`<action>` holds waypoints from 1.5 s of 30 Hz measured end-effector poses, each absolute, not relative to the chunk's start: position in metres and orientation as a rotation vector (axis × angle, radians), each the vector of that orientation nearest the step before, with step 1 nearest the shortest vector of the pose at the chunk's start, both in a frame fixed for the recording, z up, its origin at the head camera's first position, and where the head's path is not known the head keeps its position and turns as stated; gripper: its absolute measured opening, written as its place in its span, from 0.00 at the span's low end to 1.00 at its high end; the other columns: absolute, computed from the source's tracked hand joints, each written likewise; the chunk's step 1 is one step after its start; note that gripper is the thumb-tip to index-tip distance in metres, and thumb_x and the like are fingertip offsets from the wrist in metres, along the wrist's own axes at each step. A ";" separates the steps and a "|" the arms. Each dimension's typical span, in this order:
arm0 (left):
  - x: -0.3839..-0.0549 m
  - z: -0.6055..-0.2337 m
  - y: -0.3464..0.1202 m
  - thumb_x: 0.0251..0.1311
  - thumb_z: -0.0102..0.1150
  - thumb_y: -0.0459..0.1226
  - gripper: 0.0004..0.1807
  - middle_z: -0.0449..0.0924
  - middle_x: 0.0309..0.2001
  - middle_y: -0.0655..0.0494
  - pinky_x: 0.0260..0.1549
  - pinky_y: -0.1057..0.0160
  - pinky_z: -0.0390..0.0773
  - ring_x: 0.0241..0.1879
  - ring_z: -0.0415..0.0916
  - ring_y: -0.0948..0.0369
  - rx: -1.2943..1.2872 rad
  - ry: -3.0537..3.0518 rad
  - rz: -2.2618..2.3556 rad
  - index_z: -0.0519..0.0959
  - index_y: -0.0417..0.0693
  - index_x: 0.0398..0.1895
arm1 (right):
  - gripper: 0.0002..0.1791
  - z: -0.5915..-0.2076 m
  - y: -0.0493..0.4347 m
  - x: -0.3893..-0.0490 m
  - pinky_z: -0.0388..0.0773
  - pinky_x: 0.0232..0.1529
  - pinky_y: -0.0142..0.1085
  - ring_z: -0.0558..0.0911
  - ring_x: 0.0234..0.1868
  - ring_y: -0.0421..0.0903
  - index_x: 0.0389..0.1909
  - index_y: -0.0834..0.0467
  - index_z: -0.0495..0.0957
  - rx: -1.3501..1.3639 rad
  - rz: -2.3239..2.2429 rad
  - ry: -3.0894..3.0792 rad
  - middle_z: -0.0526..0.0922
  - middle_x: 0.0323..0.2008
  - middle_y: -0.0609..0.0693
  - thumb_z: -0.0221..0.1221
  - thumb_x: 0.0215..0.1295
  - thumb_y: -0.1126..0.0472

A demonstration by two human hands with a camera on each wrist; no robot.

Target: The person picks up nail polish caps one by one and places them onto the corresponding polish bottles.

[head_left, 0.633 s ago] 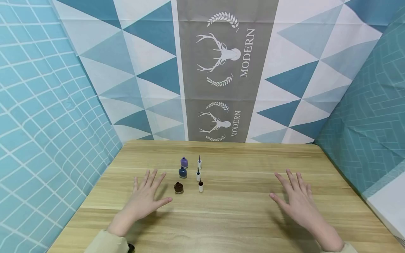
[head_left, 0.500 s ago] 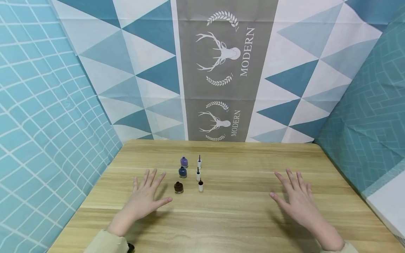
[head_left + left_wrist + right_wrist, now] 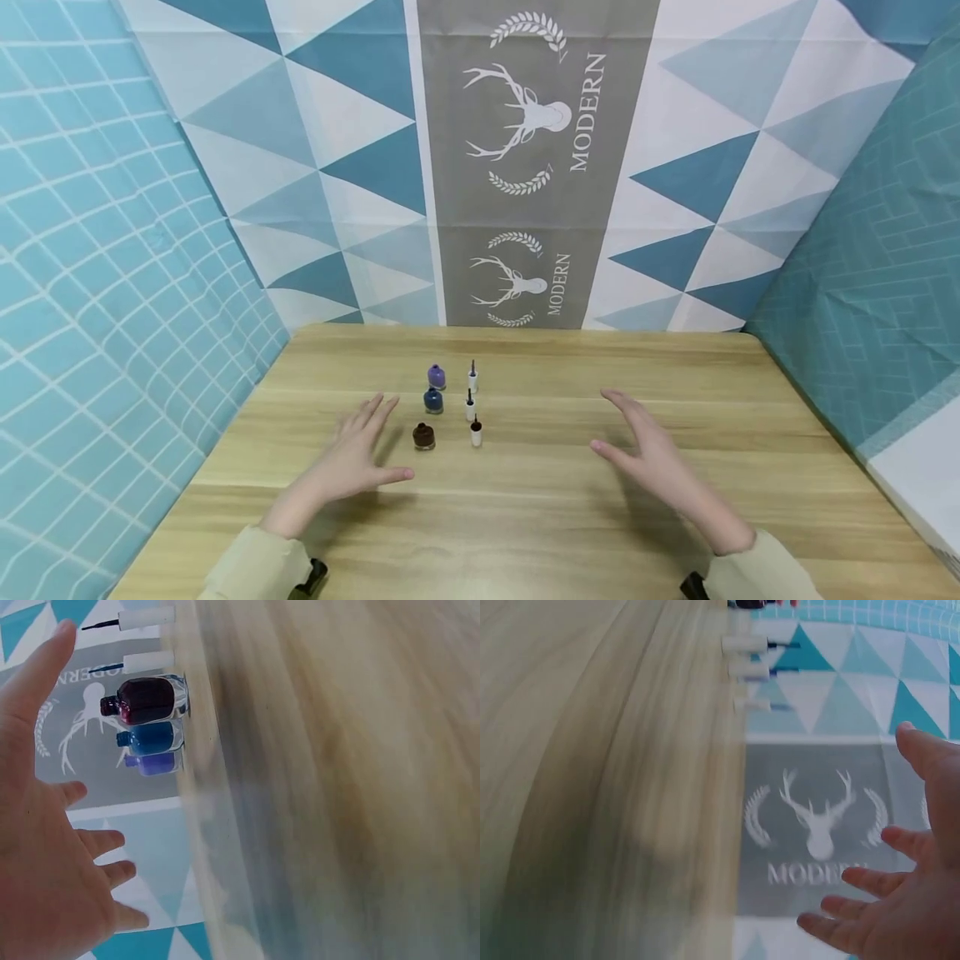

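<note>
Three uncapped nail polish bottles stand in a loose column left of centre: a purple bottle at the back, a blue bottle, and a dark red-brown bottle in front. To their right are three white caps, the back cap, middle cap and front cap, upright with brushes pointing up. My left hand hovers left of the dark bottle, fingers spread, holding nothing. Well to the right of the caps, my right hand is raised over the wood with thumb and fingers apart, also holding nothing.
The wooden table ends at a patterned back curtain. Blue tiled sheets hang along the left side and teal ones along the right. A white block-like surface lies beyond the table's right edge.
My right hand has moved left toward the caps, and its fingers have turned inward. The left hand has shifted slightly right and turned. The bottles and caps stay in place; the head view tilts slightly.
</note>
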State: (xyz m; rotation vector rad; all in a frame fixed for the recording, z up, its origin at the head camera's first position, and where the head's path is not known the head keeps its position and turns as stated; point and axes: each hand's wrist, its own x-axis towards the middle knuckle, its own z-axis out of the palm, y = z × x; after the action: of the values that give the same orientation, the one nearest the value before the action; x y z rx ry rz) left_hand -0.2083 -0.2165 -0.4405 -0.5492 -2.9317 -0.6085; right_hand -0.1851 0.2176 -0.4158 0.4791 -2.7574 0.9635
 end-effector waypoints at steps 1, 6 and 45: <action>-0.210 -0.440 -0.216 0.40 0.68 0.62 0.61 0.44 0.73 0.39 0.61 0.30 0.43 0.70 0.44 0.37 -0.562 -2.934 -0.658 0.46 0.52 0.75 | 0.41 -0.416 0.212 -0.188 0.63 0.57 0.63 0.61 0.66 0.64 0.71 0.52 0.54 0.506 1.009 -2.738 0.57 0.70 0.60 0.59 0.61 0.43; -0.216 -0.440 -0.213 0.36 0.73 0.57 0.65 0.48 0.72 0.38 0.59 0.31 0.53 0.68 0.49 0.36 -0.579 -2.961 -0.888 0.44 0.52 0.75 | 0.41 -0.423 0.187 -0.204 0.70 0.56 0.55 0.66 0.64 0.64 0.69 0.60 0.57 0.645 1.283 -2.641 0.63 0.67 0.62 0.64 0.59 0.52; -0.255 -0.456 -0.202 0.39 0.75 0.38 0.30 0.77 0.53 0.48 0.63 0.41 0.57 0.59 0.69 0.46 -0.418 -2.960 -1.422 0.77 0.43 0.50 | 0.24 -0.469 0.078 -0.267 0.76 0.48 0.37 0.79 0.45 0.48 0.51 0.63 0.77 0.825 1.649 -2.786 0.82 0.45 0.55 0.68 0.51 0.63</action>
State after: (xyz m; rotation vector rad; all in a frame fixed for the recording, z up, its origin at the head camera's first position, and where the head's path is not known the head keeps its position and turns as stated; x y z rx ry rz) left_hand -0.2545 -0.2018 -0.4556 -0.4185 -2.9604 -1.4216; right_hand -0.2674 0.0779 -0.4686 0.8249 -2.7857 1.6488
